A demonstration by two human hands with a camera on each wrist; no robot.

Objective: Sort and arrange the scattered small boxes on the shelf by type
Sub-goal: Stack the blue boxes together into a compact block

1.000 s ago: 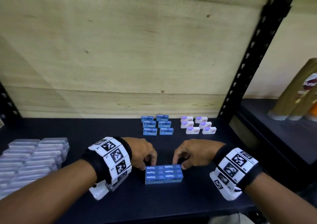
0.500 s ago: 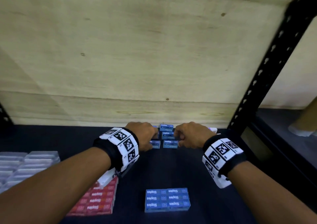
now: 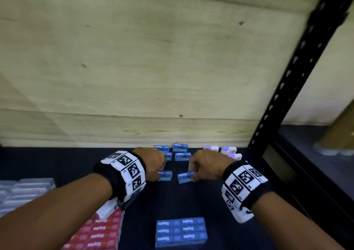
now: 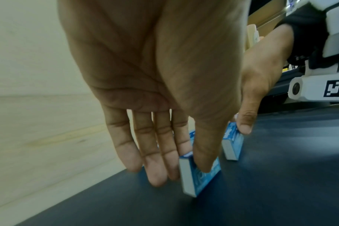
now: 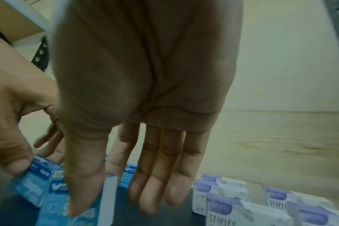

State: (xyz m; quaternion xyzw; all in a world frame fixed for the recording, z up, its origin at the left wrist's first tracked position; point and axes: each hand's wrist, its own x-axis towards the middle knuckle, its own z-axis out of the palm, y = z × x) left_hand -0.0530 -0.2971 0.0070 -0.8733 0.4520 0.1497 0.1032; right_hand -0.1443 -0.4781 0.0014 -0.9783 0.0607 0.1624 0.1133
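Note:
On the dark shelf (image 3: 191,198), my left hand (image 3: 157,171) pinches a small blue staples box (image 3: 165,175) between thumb and fingers. In the left wrist view that box (image 4: 199,178) stands on its edge on the shelf. My right hand (image 3: 194,174) pinches a second blue staples box (image 3: 184,177), slightly tilted, a short gap to the right. Behind both hands sit more blue boxes (image 3: 180,147) in rows near the back wall. A tidy block of blue boxes (image 3: 181,230) lies at the front.
White and purple staples boxes (image 3: 228,151) stand at the back right, close to my right hand (image 5: 242,214). Red staples boxes (image 3: 101,232) lie front left under my left forearm. Clear plastic cases (image 3: 24,190) fill the far left. A black upright (image 3: 287,88) bounds the right.
Both hands left the front blue block and reached to the back rows. Each has since taken a blue box and drawn it a little toward me.

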